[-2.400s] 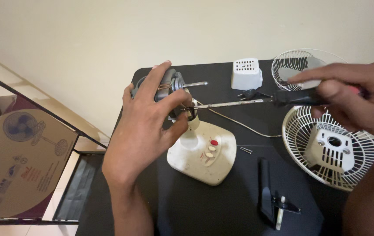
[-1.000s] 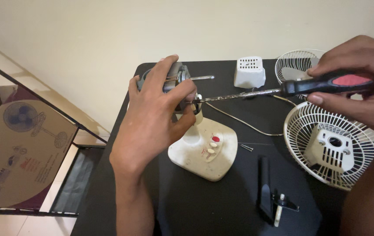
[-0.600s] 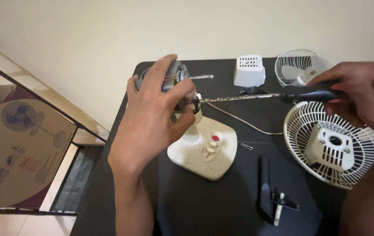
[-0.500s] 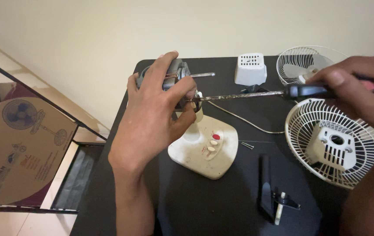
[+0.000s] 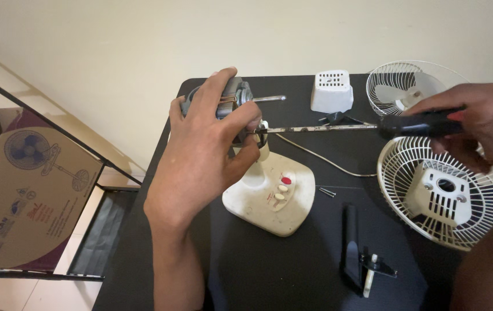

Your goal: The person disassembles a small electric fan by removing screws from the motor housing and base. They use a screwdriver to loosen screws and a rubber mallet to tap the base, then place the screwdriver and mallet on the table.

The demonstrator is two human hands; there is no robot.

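From the head camera, looking down on the black worktop, the likeliest slip, to my eye, is the screwdriver skating off its mark: its long thin shaft runs almost level across the worktop, its tip meets the fan motor right beside the fingertips of the left hand, and a push from so far back could send the tip off the metal and into those fingers. A second risk, as I judge it, is the motor rocking on its neck above the cream fan base, since only the one hand steadies it; a hard twist could tip the base. The small loose screw lying just beside the base could also be knocked off the edge by a sleeve or a wrist. As for pose, the left hand comes up from the near edge, wrist bent back, fingers arched over the top of the motor and thumb pressing near the shaft's tip, so its grip is closed firmly around the motor body. The right hand reaches in from the right edge, its grip wrapped tight around the screwdriver's dark handle. It hangs above the white rear fan guard, with the front guard and a white vented cover behind, near the wall.
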